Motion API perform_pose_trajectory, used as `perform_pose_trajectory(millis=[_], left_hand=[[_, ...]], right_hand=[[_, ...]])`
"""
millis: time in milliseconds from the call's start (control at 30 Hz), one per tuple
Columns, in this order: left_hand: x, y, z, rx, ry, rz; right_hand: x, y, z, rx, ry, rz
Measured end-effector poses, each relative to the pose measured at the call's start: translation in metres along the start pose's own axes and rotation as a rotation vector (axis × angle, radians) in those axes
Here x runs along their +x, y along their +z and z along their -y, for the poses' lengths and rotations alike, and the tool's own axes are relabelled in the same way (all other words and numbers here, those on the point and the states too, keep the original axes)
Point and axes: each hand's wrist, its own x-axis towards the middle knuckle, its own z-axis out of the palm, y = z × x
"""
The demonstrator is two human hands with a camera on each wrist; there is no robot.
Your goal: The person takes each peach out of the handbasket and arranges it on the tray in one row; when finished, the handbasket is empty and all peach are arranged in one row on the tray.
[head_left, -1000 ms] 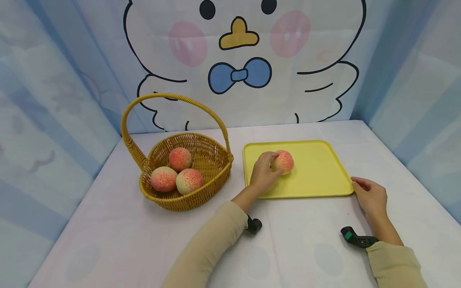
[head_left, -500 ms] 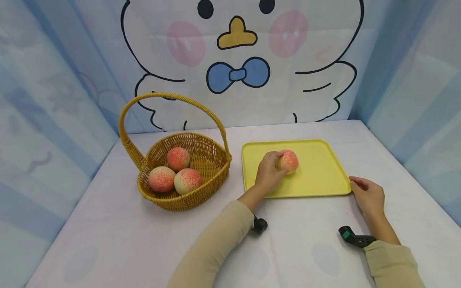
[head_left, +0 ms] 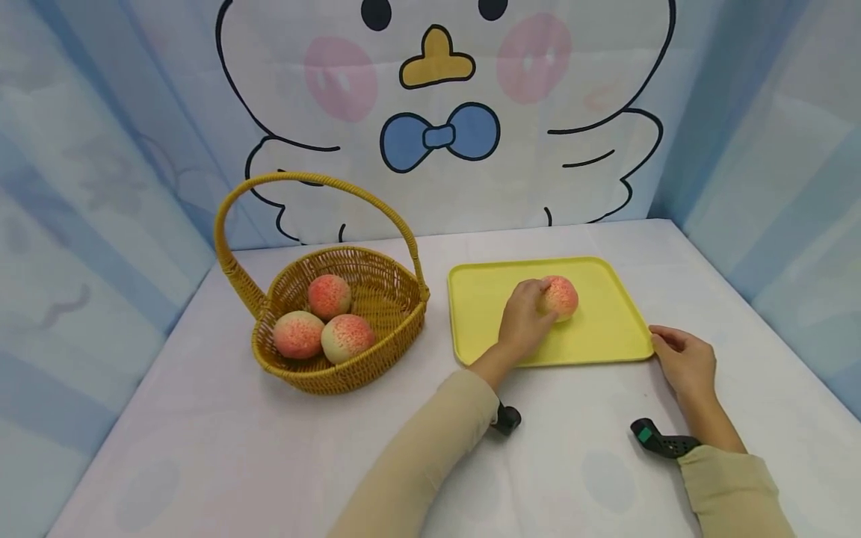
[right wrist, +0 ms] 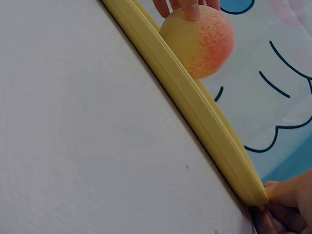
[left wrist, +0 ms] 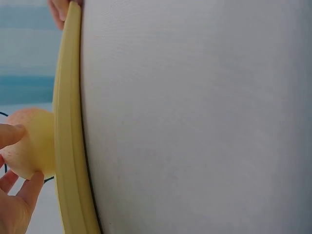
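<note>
- Peach (head_left: pixel 562 297): on the tray (head_left: pixel 605 329), near the tray's middle; probably light, slightly soft. Suitable hold: sides, at widest girth.
- Left hand (head_left: pixel 526 320): reaches over the tray's near edge, fingers curled round the peach.
- Right hand (head_left: pixel 687 365): beside the tray, fingers pinching its near right corner.

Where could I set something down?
Free: the white table before the basket, and the yellow tray right of the peach the left hand holds. Crowded: the basket's left side, with three peaches, and the tray corner the right hand pinches.
</note>
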Motion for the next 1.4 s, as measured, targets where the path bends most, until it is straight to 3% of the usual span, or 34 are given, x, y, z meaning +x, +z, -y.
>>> perform_pose_trajectory(millis=[500, 933, 1400], left_hand=[[0.009, 0.022, -0.013, -0.079, -0.041, -0.005], [0.014, 0.034, -0.025, -0.054, -0.076, 0.018], [0.016, 0.056, -0.040, -0.066, -0.155, -0.043]], right_hand=[[0.002, 0.000, -0.003, 0.008, 0.011, -0.002], [-0.002, 0.000, 0.001, 0.020, -0.018, -0.020], [0.001, 0.001, 0.000, -0.002, -0.042, -0.037]])
